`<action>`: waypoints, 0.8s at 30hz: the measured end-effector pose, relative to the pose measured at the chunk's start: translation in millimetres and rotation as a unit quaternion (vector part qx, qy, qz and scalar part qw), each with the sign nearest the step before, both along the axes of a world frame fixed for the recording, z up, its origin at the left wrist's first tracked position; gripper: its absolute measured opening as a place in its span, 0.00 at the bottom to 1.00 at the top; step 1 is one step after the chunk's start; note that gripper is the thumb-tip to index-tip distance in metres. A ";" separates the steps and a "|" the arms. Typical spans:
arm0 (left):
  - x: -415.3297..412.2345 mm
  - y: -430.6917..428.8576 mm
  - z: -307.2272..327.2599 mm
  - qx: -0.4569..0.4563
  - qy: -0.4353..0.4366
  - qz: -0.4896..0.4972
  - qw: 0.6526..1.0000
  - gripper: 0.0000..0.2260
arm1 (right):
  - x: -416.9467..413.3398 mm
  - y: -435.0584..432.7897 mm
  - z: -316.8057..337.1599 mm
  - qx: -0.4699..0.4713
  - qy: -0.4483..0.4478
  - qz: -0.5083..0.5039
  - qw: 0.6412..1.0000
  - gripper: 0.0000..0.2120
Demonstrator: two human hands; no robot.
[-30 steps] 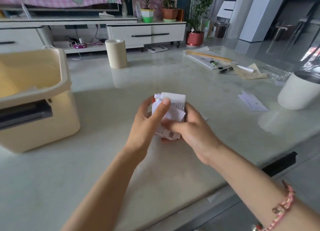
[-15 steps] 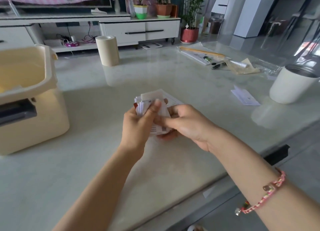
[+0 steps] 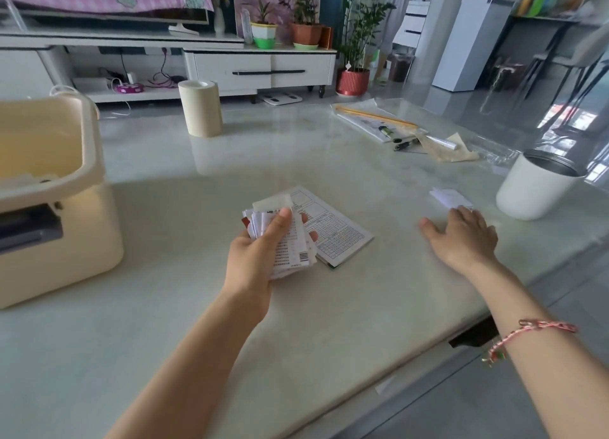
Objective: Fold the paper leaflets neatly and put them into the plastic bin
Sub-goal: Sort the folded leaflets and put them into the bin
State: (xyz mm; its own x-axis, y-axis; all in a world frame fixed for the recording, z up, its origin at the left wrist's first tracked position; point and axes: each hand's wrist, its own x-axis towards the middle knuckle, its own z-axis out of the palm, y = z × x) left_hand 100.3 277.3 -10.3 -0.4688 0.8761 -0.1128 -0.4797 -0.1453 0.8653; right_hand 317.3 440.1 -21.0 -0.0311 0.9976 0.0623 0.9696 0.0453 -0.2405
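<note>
My left hand (image 3: 255,257) grips a bundle of folded white paper leaflets (image 3: 286,241) above the middle of the table, thumb across the top. A larger printed leaflet (image 3: 339,237) sits under and to the right of the bundle; whether it is in the hand or on the table I cannot tell. My right hand (image 3: 464,236) is out to the right, fingers straight, low over the table beside a small white folded leaflet (image 3: 449,197). The cream plastic bin (image 3: 89,162) stands at the left, its top open.
A white cup (image 3: 534,191) with a dark rim stands at the far right. A beige paper roll (image 3: 201,107) stands further back. Papers, pens and a plastic sleeve (image 3: 395,125) lie at the back right. The table's front edge runs diagonally below my right forearm.
My right hand has let go of the bundle and moved right toward the small leaflet. The left hand keeps the bundle alone, and the larger printed sheet now shows beneath it.
</note>
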 end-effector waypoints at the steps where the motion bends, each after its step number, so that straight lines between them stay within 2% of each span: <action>1: 0.1 0.2 0.5 0.000 -0.001 -0.001 1.000 0.04 | -1.0 0.6 -0.2 0.008 0.002 0.002 1.000 0.29; 4: -0.3 -0.4 1.1 0.000 -0.009 -0.004 1.000 0.03 | -5.3 -0.5 0.4 0.052 0.046 0.010 0.998 0.18; 7: -0.8 -0.5 0.5 0.000 -0.011 -0.007 1.000 0.04 | -3.2 4.1 -0.3 0.141 0.154 -0.007 0.978 0.09; 10: -0.9 -1.4 0.9 0.000 -0.005 -0.008 1.000 0.04 | 3.3 21.0 0.2 0.201 0.238 -0.075 0.947 0.11; 15: 0.5 0.8 1.8 -0.003 0.005 -0.012 1.000 0.04 | 13.7 44.7 13.4 0.279 0.201 -0.099 0.934 0.13; 18: 0.4 1.2 1.9 -0.010 0.012 -0.007 1.000 0.05 | 22.9 63.2 17.4 0.194 0.129 -0.126 0.964 0.14; 21: 2.1 0.1 0.8 -0.015 0.014 -0.003 1.000 0.04 | 29.6 69.9 8.3 0.055 0.019 -0.111 0.992 0.24; 24: 2.8 0.6 1.0 -0.015 0.013 -0.005 1.000 0.05 | 33.8 76.6 10.2 0.007 0.033 -0.115 0.993 0.29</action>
